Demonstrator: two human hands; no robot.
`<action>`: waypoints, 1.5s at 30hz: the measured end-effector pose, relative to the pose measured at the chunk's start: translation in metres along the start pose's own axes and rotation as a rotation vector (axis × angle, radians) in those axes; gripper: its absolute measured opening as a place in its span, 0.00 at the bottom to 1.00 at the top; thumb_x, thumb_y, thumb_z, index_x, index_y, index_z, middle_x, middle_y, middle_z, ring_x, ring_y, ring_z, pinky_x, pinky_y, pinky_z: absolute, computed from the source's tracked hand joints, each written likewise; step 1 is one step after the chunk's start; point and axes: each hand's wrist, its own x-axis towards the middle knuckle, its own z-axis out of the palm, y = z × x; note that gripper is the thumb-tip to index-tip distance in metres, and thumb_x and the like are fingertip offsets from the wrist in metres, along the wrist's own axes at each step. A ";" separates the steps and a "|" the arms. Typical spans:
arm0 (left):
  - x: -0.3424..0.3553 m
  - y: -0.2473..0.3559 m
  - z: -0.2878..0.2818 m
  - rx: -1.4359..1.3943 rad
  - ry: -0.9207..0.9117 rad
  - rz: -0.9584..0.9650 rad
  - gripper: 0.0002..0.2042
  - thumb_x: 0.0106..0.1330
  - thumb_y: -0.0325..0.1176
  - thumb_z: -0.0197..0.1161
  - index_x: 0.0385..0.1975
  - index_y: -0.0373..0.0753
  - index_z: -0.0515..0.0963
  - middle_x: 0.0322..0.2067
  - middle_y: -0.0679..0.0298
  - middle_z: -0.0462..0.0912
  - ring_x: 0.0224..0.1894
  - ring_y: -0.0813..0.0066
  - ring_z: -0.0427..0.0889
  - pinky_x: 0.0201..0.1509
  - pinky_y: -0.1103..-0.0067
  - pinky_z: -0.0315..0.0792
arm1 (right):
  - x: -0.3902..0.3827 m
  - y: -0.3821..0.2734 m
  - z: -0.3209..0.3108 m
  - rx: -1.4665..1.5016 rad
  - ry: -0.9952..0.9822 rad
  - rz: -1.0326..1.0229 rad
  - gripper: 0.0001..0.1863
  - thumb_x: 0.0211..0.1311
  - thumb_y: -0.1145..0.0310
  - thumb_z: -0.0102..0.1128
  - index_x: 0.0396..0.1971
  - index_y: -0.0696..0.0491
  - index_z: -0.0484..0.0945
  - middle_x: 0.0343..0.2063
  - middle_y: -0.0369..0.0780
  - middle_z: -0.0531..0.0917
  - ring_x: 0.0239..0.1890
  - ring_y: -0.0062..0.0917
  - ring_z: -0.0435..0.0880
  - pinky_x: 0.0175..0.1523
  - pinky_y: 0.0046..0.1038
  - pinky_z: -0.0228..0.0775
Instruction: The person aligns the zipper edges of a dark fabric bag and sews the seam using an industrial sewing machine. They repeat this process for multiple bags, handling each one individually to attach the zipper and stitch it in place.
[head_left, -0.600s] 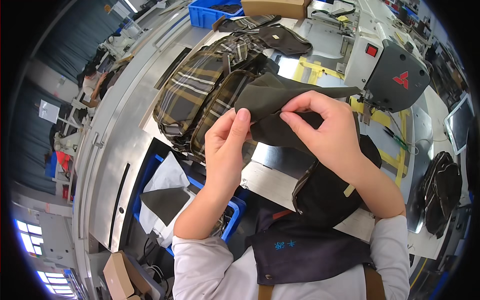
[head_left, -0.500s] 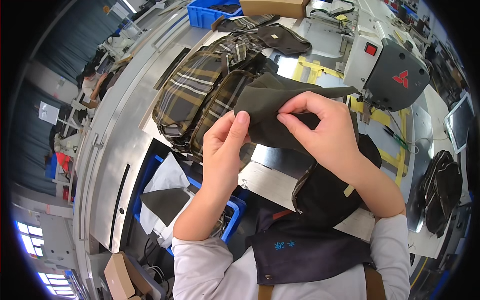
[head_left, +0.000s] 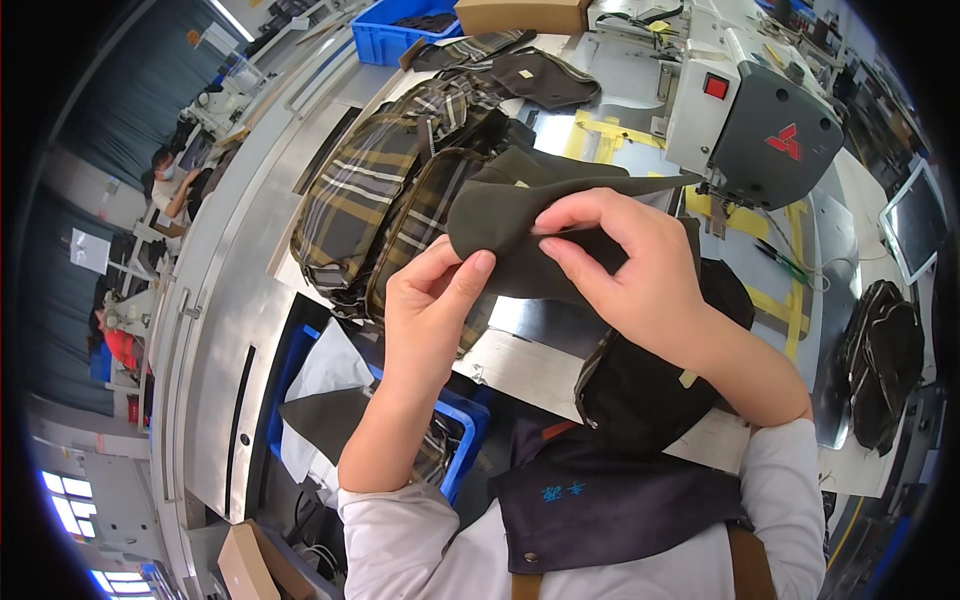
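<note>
A dark olive fabric piece (head_left: 560,195) is raised between my two hands above the worktable. My left hand (head_left: 432,300) is closed on its near left edge, thumb on top. My right hand (head_left: 630,260) makes a pinch at the fabric's middle, thumb and forefinger nearly meeting; whatever lies right between the tips is too small to make out. A plaid backpack (head_left: 365,190) in brown, black and white lies just left of the fabric. Below my right hand, a black bag part (head_left: 645,385) with a zipper edge hangs over the table's front.
A sewing machine (head_left: 770,130) stands at the back right, with yellow tape (head_left: 605,135) on its bed and tweezers (head_left: 783,262) beside it. Blue bins (head_left: 385,40) (head_left: 470,440) sit at the back and near left. Black pouches (head_left: 882,365) lie far right; a co-worker (head_left: 170,185) sits far left.
The fabric's left edge has turned over more roundly, and a small pale mark now shows on it. Both hands keep their grip. The whole view has shifted slightly.
</note>
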 end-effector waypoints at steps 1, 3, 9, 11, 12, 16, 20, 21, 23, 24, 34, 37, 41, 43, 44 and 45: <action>0.000 -0.003 -0.001 -0.007 0.013 0.001 0.10 0.66 0.28 0.62 0.43 0.29 0.80 0.42 0.64 0.80 0.44 0.81 0.76 0.51 0.83 0.68 | -0.002 0.002 -0.006 -0.066 0.016 -0.066 0.10 0.50 0.77 0.66 0.33 0.52 0.79 0.31 0.37 0.83 0.31 0.28 0.83 0.34 0.26 0.73; 0.000 -0.005 0.000 -0.016 0.053 0.004 0.10 0.65 0.27 0.63 0.43 0.30 0.80 0.41 0.64 0.81 0.43 0.81 0.77 0.51 0.83 0.69 | -0.004 0.007 -0.021 -0.227 0.077 -0.220 0.13 0.47 0.78 0.66 0.35 0.51 0.79 0.34 0.36 0.83 0.33 0.29 0.82 0.34 0.26 0.72; 0.001 -0.006 0.002 -0.060 0.098 0.003 0.08 0.63 0.26 0.65 0.41 0.33 0.80 0.37 0.65 0.83 0.40 0.82 0.79 0.49 0.84 0.70 | -0.004 0.017 -0.068 -0.623 0.146 -0.317 0.19 0.40 0.81 0.68 0.37 0.50 0.80 0.39 0.35 0.80 0.38 0.31 0.79 0.43 0.33 0.69; 0.004 -0.004 0.006 -0.060 0.122 0.005 0.07 0.62 0.26 0.66 0.38 0.34 0.80 0.36 0.66 0.83 0.38 0.84 0.78 0.47 0.85 0.70 | -0.007 0.023 -0.076 -0.635 0.107 -0.315 0.16 0.40 0.79 0.68 0.34 0.50 0.80 0.34 0.35 0.81 0.35 0.30 0.78 0.44 0.33 0.68; 0.006 -0.002 0.007 -0.067 0.125 0.007 0.07 0.62 0.26 0.66 0.38 0.34 0.80 0.35 0.66 0.83 0.38 0.84 0.78 0.47 0.86 0.70 | -0.009 0.028 -0.079 -0.631 0.097 -0.323 0.15 0.40 0.79 0.68 0.33 0.50 0.80 0.32 0.34 0.82 0.34 0.30 0.78 0.44 0.32 0.67; 0.014 0.003 0.006 -0.089 0.151 -0.002 0.06 0.62 0.26 0.66 0.37 0.36 0.79 0.34 0.66 0.83 0.36 0.84 0.79 0.41 0.87 0.71 | -0.006 0.027 -0.087 -0.614 0.180 -0.390 0.13 0.40 0.79 0.69 0.29 0.50 0.81 0.26 0.33 0.82 0.29 0.27 0.78 0.42 0.31 0.67; 0.026 0.010 0.004 -0.182 0.140 -0.022 0.06 0.63 0.26 0.64 0.38 0.35 0.78 0.36 0.63 0.83 0.37 0.78 0.82 0.42 0.82 0.76 | -0.006 0.024 -0.097 -0.637 0.223 -0.537 0.13 0.39 0.79 0.69 0.28 0.49 0.82 0.27 0.32 0.83 0.27 0.25 0.78 0.40 0.29 0.66; 0.028 0.012 0.004 -0.218 0.126 -0.029 0.06 0.63 0.26 0.63 0.38 0.35 0.77 0.36 0.62 0.83 0.37 0.77 0.83 0.43 0.81 0.77 | -0.007 0.024 -0.098 -0.668 0.215 -0.567 0.13 0.39 0.80 0.69 0.28 0.49 0.82 0.27 0.32 0.83 0.27 0.25 0.78 0.40 0.29 0.67; 0.031 0.015 -0.001 -0.230 0.097 -0.031 0.06 0.64 0.26 0.62 0.39 0.34 0.77 0.38 0.60 0.83 0.39 0.75 0.83 0.45 0.78 0.78 | -0.008 0.026 -0.099 -0.688 0.198 -0.579 0.13 0.40 0.80 0.69 0.28 0.49 0.82 0.28 0.32 0.84 0.28 0.25 0.79 0.40 0.29 0.68; 0.032 0.018 0.000 -0.232 0.086 -0.033 0.06 0.64 0.26 0.62 0.39 0.35 0.77 0.38 0.60 0.83 0.39 0.75 0.83 0.45 0.78 0.78 | -0.009 0.029 -0.101 -0.680 0.188 -0.562 0.13 0.40 0.80 0.69 0.29 0.49 0.83 0.28 0.32 0.84 0.28 0.26 0.79 0.40 0.29 0.69; 0.035 0.014 -0.002 -0.221 0.032 -0.019 0.07 0.68 0.28 0.57 0.43 0.37 0.75 0.43 0.62 0.82 0.46 0.74 0.81 0.53 0.76 0.74 | -0.025 0.030 -0.096 -0.392 0.166 -0.168 0.12 0.51 0.82 0.64 0.36 0.53 0.84 0.36 0.39 0.79 0.27 0.17 0.78 0.29 0.17 0.68; 0.033 0.014 0.001 -0.212 0.047 -0.004 0.07 0.68 0.28 0.57 0.43 0.37 0.75 0.44 0.62 0.81 0.46 0.74 0.81 0.53 0.75 0.74 | -0.028 0.024 -0.097 -0.240 0.113 0.026 0.09 0.58 0.76 0.63 0.38 0.53 0.83 0.32 0.38 0.79 0.25 0.17 0.77 0.29 0.19 0.68; 0.033 0.012 0.002 -0.210 0.034 0.006 0.07 0.68 0.29 0.57 0.43 0.36 0.75 0.44 0.61 0.81 0.47 0.74 0.80 0.53 0.75 0.74 | -0.031 0.022 -0.096 0.048 0.075 0.361 0.09 0.63 0.69 0.61 0.40 0.55 0.82 0.27 0.35 0.80 0.25 0.14 0.77 0.29 0.18 0.67; 0.033 0.012 0.004 -0.197 0.037 0.008 0.07 0.68 0.29 0.57 0.43 0.36 0.75 0.44 0.61 0.81 0.47 0.73 0.80 0.53 0.74 0.74 | -0.028 0.023 -0.095 0.270 0.097 0.535 0.11 0.63 0.66 0.61 0.40 0.56 0.82 0.26 0.33 0.81 0.26 0.13 0.76 0.29 0.18 0.66; 0.033 0.012 0.004 -0.193 0.038 0.012 0.07 0.68 0.29 0.57 0.42 0.36 0.75 0.44 0.61 0.81 0.47 0.73 0.80 0.53 0.74 0.74 | -0.027 0.026 -0.096 0.328 0.099 0.575 0.11 0.63 0.66 0.62 0.40 0.56 0.81 0.27 0.32 0.81 0.27 0.12 0.77 0.30 0.17 0.66; 0.032 0.012 0.004 -0.187 0.038 0.016 0.07 0.68 0.29 0.57 0.42 0.36 0.75 0.44 0.61 0.81 0.47 0.73 0.80 0.53 0.74 0.74 | -0.025 0.030 -0.098 0.386 0.102 0.615 0.11 0.63 0.66 0.62 0.40 0.57 0.81 0.28 0.32 0.82 0.28 0.12 0.77 0.31 0.17 0.66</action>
